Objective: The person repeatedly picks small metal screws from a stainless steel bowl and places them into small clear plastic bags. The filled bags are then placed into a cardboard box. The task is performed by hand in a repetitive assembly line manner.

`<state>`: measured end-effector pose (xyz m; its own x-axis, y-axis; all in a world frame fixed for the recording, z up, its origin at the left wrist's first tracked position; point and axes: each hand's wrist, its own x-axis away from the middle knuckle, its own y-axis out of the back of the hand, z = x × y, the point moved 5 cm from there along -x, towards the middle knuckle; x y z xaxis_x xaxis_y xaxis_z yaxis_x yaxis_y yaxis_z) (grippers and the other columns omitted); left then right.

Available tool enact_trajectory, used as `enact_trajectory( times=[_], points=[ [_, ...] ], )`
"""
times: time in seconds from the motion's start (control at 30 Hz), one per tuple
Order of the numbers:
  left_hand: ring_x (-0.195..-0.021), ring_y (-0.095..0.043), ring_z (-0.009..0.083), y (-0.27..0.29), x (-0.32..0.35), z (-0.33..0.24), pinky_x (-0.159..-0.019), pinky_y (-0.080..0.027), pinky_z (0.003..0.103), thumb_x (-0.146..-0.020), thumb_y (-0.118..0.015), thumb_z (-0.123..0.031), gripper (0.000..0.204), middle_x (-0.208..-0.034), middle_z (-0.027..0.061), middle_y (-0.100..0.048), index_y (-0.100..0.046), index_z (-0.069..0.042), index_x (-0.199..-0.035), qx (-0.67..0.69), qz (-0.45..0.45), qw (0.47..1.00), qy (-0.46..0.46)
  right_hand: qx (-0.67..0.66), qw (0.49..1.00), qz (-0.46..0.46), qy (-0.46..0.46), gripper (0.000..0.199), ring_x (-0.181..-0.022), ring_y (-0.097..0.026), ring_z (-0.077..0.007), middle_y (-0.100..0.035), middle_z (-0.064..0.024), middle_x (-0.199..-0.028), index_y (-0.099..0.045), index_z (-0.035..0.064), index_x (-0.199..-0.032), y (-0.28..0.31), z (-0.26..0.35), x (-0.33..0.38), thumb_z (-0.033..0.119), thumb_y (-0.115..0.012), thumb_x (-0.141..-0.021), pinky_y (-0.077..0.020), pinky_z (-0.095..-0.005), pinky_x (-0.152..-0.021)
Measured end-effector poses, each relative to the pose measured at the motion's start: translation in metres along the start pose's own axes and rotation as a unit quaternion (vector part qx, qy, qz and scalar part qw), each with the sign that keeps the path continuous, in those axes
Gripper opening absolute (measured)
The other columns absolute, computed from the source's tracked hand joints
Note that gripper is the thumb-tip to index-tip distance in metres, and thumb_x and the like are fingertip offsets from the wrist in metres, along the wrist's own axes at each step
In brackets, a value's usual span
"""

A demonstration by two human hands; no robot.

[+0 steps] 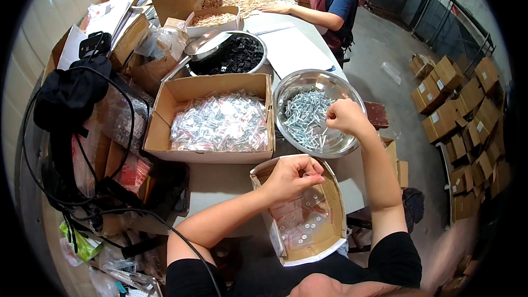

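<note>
My left hand (290, 177) hovers over a small cardboard box (335, 209) of empty clear plastic bags and pinches one small clear bag (309, 176) between thumb and fingers. My right hand (345, 116) is closed over the right side of a steel bowl (341, 85) full of silver screws (304, 115), fingertips pinched together on what look like screws. A larger cardboard box (170, 96) to the left holds several filled clear packets (220, 122).
A second steel bowl (263, 49) of black parts stands behind the big box. Another person (330, 5) sorts light-coloured pieces at the far end of the table. Black bags and cables (71, 99) crowd the left. Stacked cartons (462, 110) lie on the floor to the right.
</note>
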<state>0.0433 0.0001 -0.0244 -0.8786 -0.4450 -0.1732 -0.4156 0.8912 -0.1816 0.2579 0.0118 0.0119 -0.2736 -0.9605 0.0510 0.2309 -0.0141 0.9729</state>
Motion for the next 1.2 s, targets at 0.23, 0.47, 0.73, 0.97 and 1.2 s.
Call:
enact_trajectory(
  times=[0.23,0.47,0.73,0.97,1.2],
  points=[
    [-0.071,-0.054,0.0053,0.001,-0.003,-0.007,-0.064,-0.047,0.023,-0.084,-0.077,-0.015,0.024,-0.076,0.0008,-0.062,-0.059,-0.001,-0.078,-0.098,0.024,0.993,0.054,0.174,0.968,0.046,0.175,0.012,-0.077,-0.069,-0.0303,-0.07,-0.0119,-0.084,-0.074,0.0102,-0.079,-0.028,0.009,-0.002,0.017,-0.072,-0.068,-0.0555,-0.0417,-0.073],
    [-0.067,-0.049,0.0047,0.005,-0.004,-0.008,-0.058,-0.044,0.024,-0.083,-0.079,-0.019,0.03,-0.069,-0.0019,-0.058,-0.056,-0.002,-0.074,-0.181,0.015,0.982,0.043,0.167,0.963,0.007,0.21,0.008,-0.075,-0.069,-0.0299,-0.069,-0.0135,-0.081,-0.071,0.006,-0.075,-0.023,0.02,0.003,0.012,-0.069,-0.07,-0.0554,-0.039,-0.068],
    [-0.078,-0.058,0.0066,0.003,-0.001,-0.012,-0.071,-0.049,0.025,-0.083,-0.077,-0.012,0.018,-0.082,0.0014,-0.065,-0.064,0.0,-0.088,-0.105,0.012,0.994,0.031,-0.422,0.845,0.074,0.321,0.012,-0.069,-0.062,-0.0179,-0.065,-0.0077,-0.079,-0.071,0.0027,-0.084,0.028,0.084,0.068,0.005,-0.072,-0.073,-0.049,-0.0283,-0.062],
    [-0.081,-0.063,0.0094,0.0,-0.002,-0.011,-0.072,-0.052,0.028,-0.08,-0.077,-0.014,0.028,-0.087,0.0069,-0.069,-0.066,0.003,-0.1,-0.065,0.026,0.997,0.029,-0.395,0.846,0.066,0.353,0.016,-0.071,-0.063,-0.0188,-0.064,-0.0083,-0.083,-0.073,0.0042,-0.093,0.014,0.089,0.078,0.008,-0.075,-0.078,-0.0492,-0.0288,-0.062],
    [-0.091,-0.061,0.0092,0.0,-0.003,-0.017,-0.081,-0.049,0.027,-0.078,-0.082,-0.017,0.034,-0.096,0.0026,-0.067,-0.066,-0.001,-0.104,-0.079,0.05,0.996,0.012,-0.419,0.844,0.067,0.327,0.024,-0.073,-0.063,-0.0196,-0.064,-0.0074,-0.086,-0.072,0.0058,-0.102,0.021,0.087,0.083,0.009,-0.076,-0.079,-0.0506,-0.0289,-0.065]
  ],
)
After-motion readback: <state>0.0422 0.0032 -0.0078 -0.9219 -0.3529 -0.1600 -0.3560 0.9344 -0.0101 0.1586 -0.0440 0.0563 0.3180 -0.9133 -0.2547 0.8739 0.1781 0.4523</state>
